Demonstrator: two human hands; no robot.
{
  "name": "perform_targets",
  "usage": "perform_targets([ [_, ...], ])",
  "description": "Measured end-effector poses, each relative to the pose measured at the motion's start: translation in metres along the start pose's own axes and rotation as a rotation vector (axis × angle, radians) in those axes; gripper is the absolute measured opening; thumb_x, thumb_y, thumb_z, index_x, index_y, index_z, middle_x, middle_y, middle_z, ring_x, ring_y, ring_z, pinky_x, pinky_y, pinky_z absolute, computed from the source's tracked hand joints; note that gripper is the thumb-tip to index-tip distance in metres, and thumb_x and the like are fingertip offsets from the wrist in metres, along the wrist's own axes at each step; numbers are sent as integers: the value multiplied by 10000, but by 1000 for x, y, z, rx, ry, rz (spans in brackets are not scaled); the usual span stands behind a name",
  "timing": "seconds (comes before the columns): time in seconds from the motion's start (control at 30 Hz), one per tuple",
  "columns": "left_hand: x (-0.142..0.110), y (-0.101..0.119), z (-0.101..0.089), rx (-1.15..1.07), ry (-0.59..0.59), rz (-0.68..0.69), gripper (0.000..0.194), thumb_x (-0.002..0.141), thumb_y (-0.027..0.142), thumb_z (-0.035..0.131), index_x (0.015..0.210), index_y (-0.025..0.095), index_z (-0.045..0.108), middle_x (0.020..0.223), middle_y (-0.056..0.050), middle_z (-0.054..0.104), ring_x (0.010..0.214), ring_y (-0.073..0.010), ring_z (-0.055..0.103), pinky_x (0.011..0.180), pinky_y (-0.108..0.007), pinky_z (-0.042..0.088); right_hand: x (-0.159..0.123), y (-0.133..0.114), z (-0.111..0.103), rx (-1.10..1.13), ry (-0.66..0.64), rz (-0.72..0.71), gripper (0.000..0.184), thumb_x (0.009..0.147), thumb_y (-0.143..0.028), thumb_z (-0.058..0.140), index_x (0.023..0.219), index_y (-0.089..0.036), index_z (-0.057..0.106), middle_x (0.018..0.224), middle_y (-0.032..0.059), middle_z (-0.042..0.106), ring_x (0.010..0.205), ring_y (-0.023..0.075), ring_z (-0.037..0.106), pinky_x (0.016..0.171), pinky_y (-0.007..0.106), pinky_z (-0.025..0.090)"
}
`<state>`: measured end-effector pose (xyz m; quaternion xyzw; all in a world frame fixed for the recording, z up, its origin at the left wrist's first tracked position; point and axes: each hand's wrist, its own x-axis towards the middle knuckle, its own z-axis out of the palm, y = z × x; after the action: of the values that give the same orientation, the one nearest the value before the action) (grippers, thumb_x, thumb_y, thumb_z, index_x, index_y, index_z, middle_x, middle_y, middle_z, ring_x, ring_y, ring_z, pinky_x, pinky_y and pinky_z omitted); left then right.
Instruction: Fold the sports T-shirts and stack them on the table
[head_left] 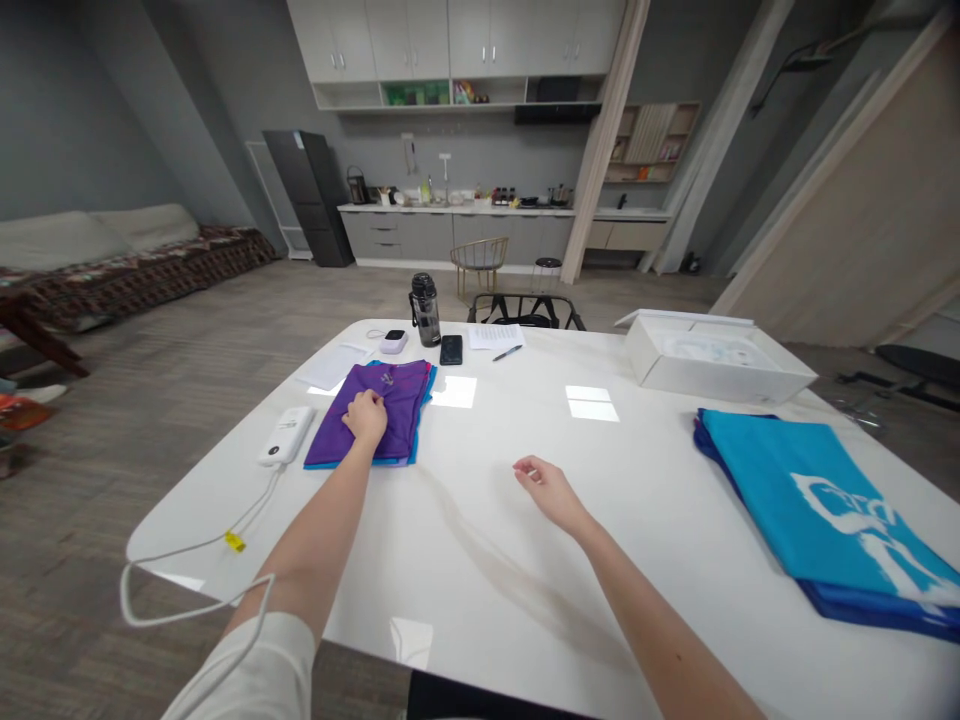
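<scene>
My left hand rests on a folded purple cloth, its fingers curled in and closed on the fabric. Blue edges of other cloths show under the purple one, and a small light print sits near its far edge. Over the white table, right of that stack, is my right hand. Its fingers are loosely bent, with a gap by the thumb and nothing held. At the far right lies a second stack, a turquoise cloth with white brush lettering on top of dark blue fabric.
A white power bank with a cable lies left of the purple stack; the cable loops by my left arm. Beyond are a lilac device, a bottle, a black phone-like item, a pen and a white box.
</scene>
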<state>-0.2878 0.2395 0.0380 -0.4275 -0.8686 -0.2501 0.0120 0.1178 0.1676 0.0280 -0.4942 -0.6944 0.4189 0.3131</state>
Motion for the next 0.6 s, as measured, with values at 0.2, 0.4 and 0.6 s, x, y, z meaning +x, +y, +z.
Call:
perform_targets([
  [0.2, -48, 34, -13, -105, 76, 143, 230, 976, 295, 458, 1017, 223, 672, 1202, -137, 610, 1163, -319, 527, 1073, -555, 288, -22, 0, -17, 18, -23, -14, 251, 859, -432, 559, 952, -238, 690, 910, 36, 716, 770, 205, 644, 776, 353, 509],
  [0.4, -128, 113, -2, -371, -135, 297, 158, 953, 245, 486, 1006, 254, 635, 1261, -109, 606, 1260, -303, 503, 1150, -693, 80, -48, 12, -38, 81, -46, -33, 242, 861, -416, 576, 963, -230, 694, 899, 26, 709, 735, 183, 645, 754, 336, 511],
  [0.6, -231, 175, 23, -647, -538, 577, 79, 882, 298, 615, 880, 249, 676, 1068, -46, 711, 1116, -263, 615, 1166, -618, 233, -63, 33, -73, 85, -5, 3, 218, 877, -350, 578, 993, -206, 693, 940, 32, 714, 729, 163, 638, 751, 315, 517],
])
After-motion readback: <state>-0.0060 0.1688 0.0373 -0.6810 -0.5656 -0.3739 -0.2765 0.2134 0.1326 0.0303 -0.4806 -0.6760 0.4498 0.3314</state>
